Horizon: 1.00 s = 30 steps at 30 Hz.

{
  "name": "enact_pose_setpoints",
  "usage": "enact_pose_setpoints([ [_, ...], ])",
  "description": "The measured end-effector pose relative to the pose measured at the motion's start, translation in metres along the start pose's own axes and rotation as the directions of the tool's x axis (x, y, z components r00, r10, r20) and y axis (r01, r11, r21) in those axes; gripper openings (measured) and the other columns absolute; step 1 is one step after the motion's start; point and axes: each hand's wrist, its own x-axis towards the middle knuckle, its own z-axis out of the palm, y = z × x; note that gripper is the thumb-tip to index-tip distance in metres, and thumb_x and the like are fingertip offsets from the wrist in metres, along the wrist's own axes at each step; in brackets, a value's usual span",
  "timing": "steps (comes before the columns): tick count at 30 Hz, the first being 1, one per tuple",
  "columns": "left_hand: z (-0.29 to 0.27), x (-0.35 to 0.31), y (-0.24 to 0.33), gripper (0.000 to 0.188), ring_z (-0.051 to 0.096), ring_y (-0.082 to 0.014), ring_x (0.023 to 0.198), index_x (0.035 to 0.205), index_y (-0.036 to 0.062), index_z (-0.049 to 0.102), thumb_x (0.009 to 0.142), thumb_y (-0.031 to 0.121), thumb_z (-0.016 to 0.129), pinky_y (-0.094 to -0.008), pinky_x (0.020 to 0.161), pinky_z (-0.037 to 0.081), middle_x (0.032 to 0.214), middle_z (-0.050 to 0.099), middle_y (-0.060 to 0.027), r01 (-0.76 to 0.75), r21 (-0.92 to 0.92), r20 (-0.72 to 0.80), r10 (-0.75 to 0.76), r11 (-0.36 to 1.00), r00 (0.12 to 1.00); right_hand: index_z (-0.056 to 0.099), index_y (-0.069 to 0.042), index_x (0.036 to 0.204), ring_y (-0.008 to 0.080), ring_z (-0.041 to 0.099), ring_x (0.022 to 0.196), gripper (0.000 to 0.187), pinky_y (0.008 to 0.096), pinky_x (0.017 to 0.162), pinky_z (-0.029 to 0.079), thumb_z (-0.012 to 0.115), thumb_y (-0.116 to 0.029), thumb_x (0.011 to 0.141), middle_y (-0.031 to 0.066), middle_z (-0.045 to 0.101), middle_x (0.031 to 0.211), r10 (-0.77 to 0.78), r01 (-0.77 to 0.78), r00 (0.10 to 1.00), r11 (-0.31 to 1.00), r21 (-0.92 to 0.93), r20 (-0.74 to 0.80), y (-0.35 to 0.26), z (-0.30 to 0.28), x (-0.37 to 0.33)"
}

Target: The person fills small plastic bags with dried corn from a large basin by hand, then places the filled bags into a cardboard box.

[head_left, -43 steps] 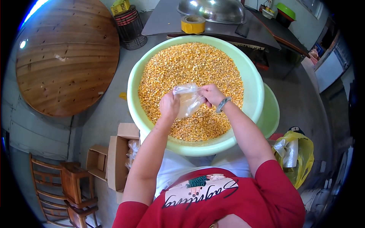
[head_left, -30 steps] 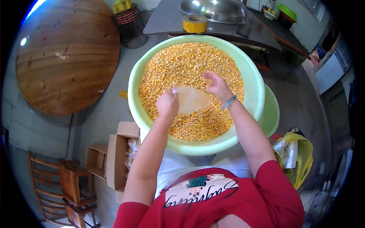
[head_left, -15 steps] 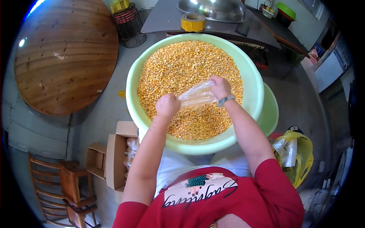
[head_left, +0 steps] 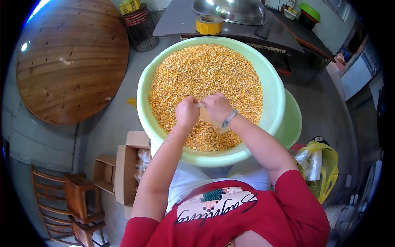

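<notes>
A large pale green basin [head_left: 275, 109] is filled with loose yellow corn kernels [head_left: 205, 66]. Above the near part of the corn, my left hand [head_left: 188, 112] and my right hand [head_left: 217, 108] are close together, fingers closed. Between them they pinch the gathered edge of a clear plastic bag [head_left: 210, 118]. The bag hangs down below my right hand, over the kernels; whether anything is in it I cannot tell. A pale green bangle [head_left: 229, 118] circles my right wrist.
Left of the basin, an open cardboard box [head_left: 124, 173] holds clear plastic-wrapped items. At right hangs a yellow plastic bag [head_left: 329, 164] with clear film inside. Beyond the basin, a dark table [head_left: 177, 20] bears a tape roll [head_left: 209, 25] and a metal bowl [head_left: 230, 10]. A wooden chair [head_left: 76, 197] stands lower left.
The plastic bag was stretched wide between my hands. My right hand has moved left and down to my left hand, which shifted slightly right, and the bag now hangs bunched.
</notes>
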Motion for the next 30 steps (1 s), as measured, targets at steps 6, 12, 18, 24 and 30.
enact_pose_setpoints([
  [6,0.007,0.002,-0.011,0.009,0.06,-0.034,0.07,0.075,0.0029,0.061,0.07,0.007,0.055,-0.041,0.065,0.047,0.071,0.061,-0.02,-0.059,0.062,-0.036,0.061,0.996,0.997,0.059,-0.011,0.077,0.0297,0.061,0.062,0.01,0.041,0.058,0.048,0.051,-0.017,0.078,0.0126,0.06,0.064,0.225,-0.214,0.964,0.973,0.087,-0.145,0.024,0.005,-0.006],
  [12,0.006,0.003,-0.015,0.008,0.06,-0.032,0.068,0.072,0.0044,0.062,0.067,0.009,0.058,-0.0394,0.065,0.048,0.07,0.061,-0.0171,0.038,0.095,0.108,-0.048,0.995,0.993,0.06,-0.012,0.079,0.0312,0.061,0.065,0.011,0.0415,0.062,0.048,0.051,-0.018,0.078,0.0147,0.061,0.067,0.421,-0.417,0.904,0.907,0.059,-0.077,0.029,-0.011,-0.005],
  [18,0.0,0.008,-0.034,0.016,0.061,-0.021,0.059,0.067,0.0028,0.063,0.065,0.018,0.064,-0.0346,0.063,0.049,0.059,0.061,-0.0087,0.17,-0.084,0.253,-0.144,0.982,0.957,0.06,-0.008,0.079,0.034,0.059,0.071,0.017,0.0419,0.064,0.047,0.048,-0.02,0.081,0.0162,0.061,0.074,0.612,-0.584,0.782,0.785,0.205,-0.116,0.054,-0.021,-0.01],
  [24,-0.02,0.006,-0.007,0.042,0.059,-0.0265,0.09,0.1,0.0027,0.059,0.065,0.024,0.07,-0.0349,0.079,0.046,0.094,0.062,-0.0151,0.068,-0.126,0.028,-0.065,0.99,0.997,0.061,-0.008,0.075,0.0333,0.059,0.072,0.02,0.0414,0.065,0.047,0.049,-0.021,0.082,0.0158,0.061,0.076,0.642,-0.621,0.766,0.752,0.22,-0.036,0.056,-0.021,-0.008],
  [30,-0.025,-0.005,0.037,0.041,0.059,-0.0285,0.085,0.103,0.003,0.057,0.069,0.024,0.066,-0.0372,0.074,0.046,0.089,0.061,-0.0153,-0.596,0.207,-0.198,0.63,0.776,0.751,0.063,-0.01,0.079,0.0309,0.06,0.069,0.019,0.0398,0.065,0.048,0.054,-0.027,0.079,0.0152,0.061,0.071,0.288,-0.274,0.958,0.931,0.242,-0.02,0.032,-0.005,-0.006],
])
